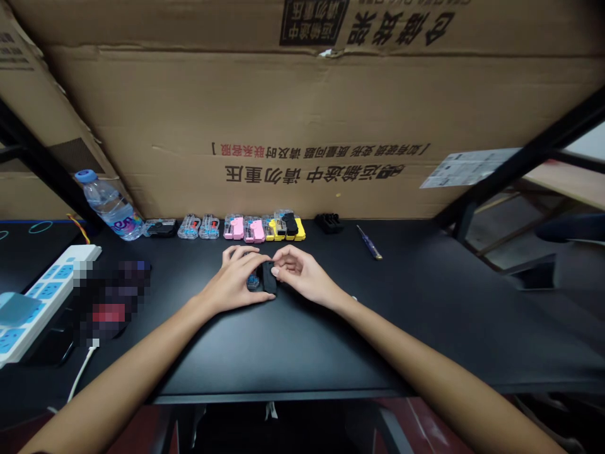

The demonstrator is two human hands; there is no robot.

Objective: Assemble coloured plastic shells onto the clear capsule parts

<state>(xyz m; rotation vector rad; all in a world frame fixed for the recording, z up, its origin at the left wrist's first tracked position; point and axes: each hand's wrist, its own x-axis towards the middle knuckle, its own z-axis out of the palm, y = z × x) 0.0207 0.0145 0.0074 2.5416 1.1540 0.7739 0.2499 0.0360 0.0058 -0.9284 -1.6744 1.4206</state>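
Black plastic block [269, 278] lies on the tabletop [283, 353] near its middle, between the two hands, with fingers covering part of its upper end. A small piece of clear plastic with blue inside [253, 282] sits touching its left side. The left hand [234, 282] is curled and partly closed, its fingers arching over the small piece to reach the top of the block. The right hand [302, 272] is also partly closed, with its thumb and forefinger pinching the block's upper right corner. Farther back, a row of small parts runs along the foot of a large sheet of printed cardboard [283, 113]: clear cases with blue inside [199, 226], pink-and-clear pieces [244, 228], yellow pieces [299, 230] and a cluster of black pieces [328, 222]. A slim screwdriver [369, 242] lies to the right of the row. To the left are a water bottle with a blue cap [108, 205] and a white power strip [47, 296], beside an object too pixelated to tell [111, 299]
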